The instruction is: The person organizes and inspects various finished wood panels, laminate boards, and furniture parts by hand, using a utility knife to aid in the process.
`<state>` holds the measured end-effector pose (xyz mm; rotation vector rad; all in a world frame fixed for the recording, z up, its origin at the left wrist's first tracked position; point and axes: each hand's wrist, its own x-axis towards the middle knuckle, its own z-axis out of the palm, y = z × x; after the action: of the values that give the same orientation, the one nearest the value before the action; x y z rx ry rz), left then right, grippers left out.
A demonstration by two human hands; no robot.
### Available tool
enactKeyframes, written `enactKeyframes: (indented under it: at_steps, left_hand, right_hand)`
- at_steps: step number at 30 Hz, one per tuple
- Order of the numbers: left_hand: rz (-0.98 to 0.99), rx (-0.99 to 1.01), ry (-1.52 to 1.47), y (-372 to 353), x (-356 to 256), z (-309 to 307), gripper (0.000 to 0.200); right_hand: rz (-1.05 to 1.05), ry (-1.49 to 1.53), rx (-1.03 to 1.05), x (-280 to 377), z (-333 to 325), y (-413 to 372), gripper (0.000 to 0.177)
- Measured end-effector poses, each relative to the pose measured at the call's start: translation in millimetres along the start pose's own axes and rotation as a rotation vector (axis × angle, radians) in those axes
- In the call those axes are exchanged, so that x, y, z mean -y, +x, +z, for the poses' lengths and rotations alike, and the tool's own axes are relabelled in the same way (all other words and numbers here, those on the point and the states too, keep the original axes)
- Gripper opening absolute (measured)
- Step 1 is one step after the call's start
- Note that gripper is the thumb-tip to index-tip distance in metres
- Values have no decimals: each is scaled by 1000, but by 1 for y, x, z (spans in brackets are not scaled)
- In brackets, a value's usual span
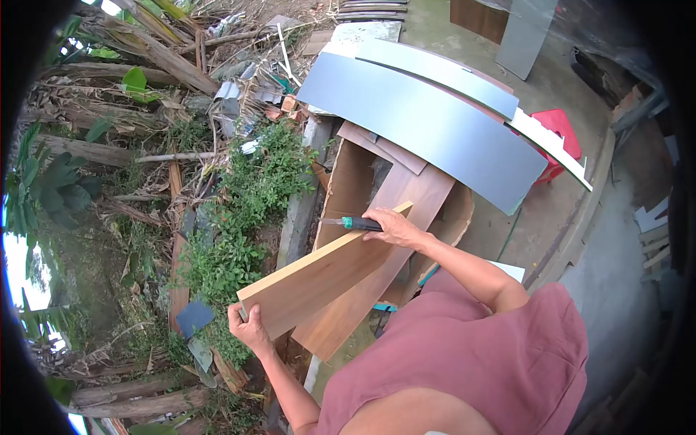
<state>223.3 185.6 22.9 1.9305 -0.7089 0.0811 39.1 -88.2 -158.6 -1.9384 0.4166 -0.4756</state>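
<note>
My left hand (250, 330) grips the near left end of a wood-grain board (319, 279), the thumb on its face. The board is held on edge, tilted up to the right, with its pale yellow edge on top. In my right hand (394, 228) is a hand tool with a black-and-green handle (357, 223) and a narrow metal blade pointing left. That hand is closed around the handle, right at the board's top edge near its far end. Beneath lies another long wood-grain board (428, 190), across an open cardboard box (341, 174).
A wide grey panel (435, 123) and narrower strips lie past the box. Beside them stands a red plastic stool (557, 134). Green plants (239, 210) and dry stalks (87, 148) fill the left, beyond a concrete curb (299, 210). More panels (525, 36) stand at the back right.
</note>
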Motion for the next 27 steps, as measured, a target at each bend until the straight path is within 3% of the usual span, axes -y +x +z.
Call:
enactKeyframes:
  at_steps: [3, 4, 6, 9, 11, 14, 17, 21, 23, 25, 27]
  left_hand:
    - [-19, 171, -121, 39, -21, 40, 25]
    - [-83, 140, -200, 51, -38, 72, 36]
    - [-80, 261, -225, 84, -44, 122, 34]
    - [-129, 449, -384, 134, -70, 238, 26]
    - [-181, 549, -426, 163, -85, 329, 24]
    - [-168, 670, -412, 198, -84, 464, 33]
    - [-188, 775, -403, 223, -89, 571, 43]
    - [-180, 770, -248, 253, -68, 676, 51]
    - [105, 547, -5, 254, -45, 709, 58]
    - [100, 410, 172, 217, -28, 703, 69]
    - [67, 322, 255, 144, 0, 681, 80]
  right_hand:
    - [85, -9, -72, 18, -65, -16, 40]
    - [200, -4, -110, 23, -91, -20, 42]
    - [382, -41, -201, 25, -145, -26, 44]
    - [601, -154, -317, 32, -239, -20, 46]
    - [607, -278, -371, 7, -295, -13, 49]
    - [754, -386, -359, -37, -373, 6, 43]
    - [753, -387, -389, -98, -426, 27, 41]
    - [804, -349, -348, -175, -470, 65, 38]
    - [793, -341, -328, -205, -480, 82, 35]
    - [889, -393, -448, -232, -481, 98, 33]
    - [903, -353, -417, -270, -488, 99, 34]
